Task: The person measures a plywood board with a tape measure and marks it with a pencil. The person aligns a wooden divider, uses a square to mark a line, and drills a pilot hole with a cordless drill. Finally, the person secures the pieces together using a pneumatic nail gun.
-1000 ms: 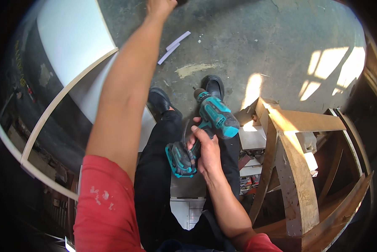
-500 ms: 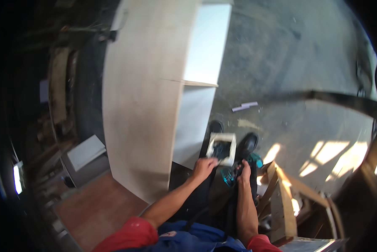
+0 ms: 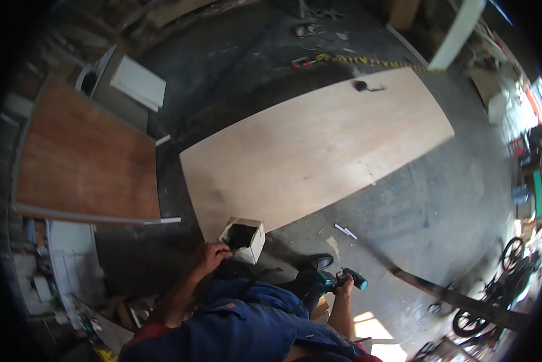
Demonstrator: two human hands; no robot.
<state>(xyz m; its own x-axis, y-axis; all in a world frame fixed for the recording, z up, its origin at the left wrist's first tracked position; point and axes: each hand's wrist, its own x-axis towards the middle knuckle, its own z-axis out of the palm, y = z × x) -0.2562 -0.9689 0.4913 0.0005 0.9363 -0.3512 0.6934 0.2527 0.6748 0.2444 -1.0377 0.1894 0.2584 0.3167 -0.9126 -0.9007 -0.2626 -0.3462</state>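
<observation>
My left hand [image 3: 208, 258] grips the near rim of a small white open-topped box [image 3: 255, 244], its fingers pinched at the edge. The box is tilted, and what lies in its dark inside cannot be made out. My right hand [image 3: 345, 286] is closed round the handle of a teal and black cordless drill [image 3: 326, 279], held low by my right side. Beyond both hands a long pale wooden panel [image 3: 307, 151] stretches away to the right, and the box overlaps its near left end.
A small dark object [image 3: 361, 86] sits on the panel's far end. To the left is a reddish-brown board [image 3: 90, 157], with a white slab [image 3: 139, 82] behind it. White strips [image 3: 345, 231] lie on the floor. A dark beam [image 3: 452, 295] and a motorcycle [image 3: 494, 301] are at the right.
My view has swung left, so the panel now runs across it. My left hand has carried the box leftward, away from the drill. The drill remains in my right hand.
</observation>
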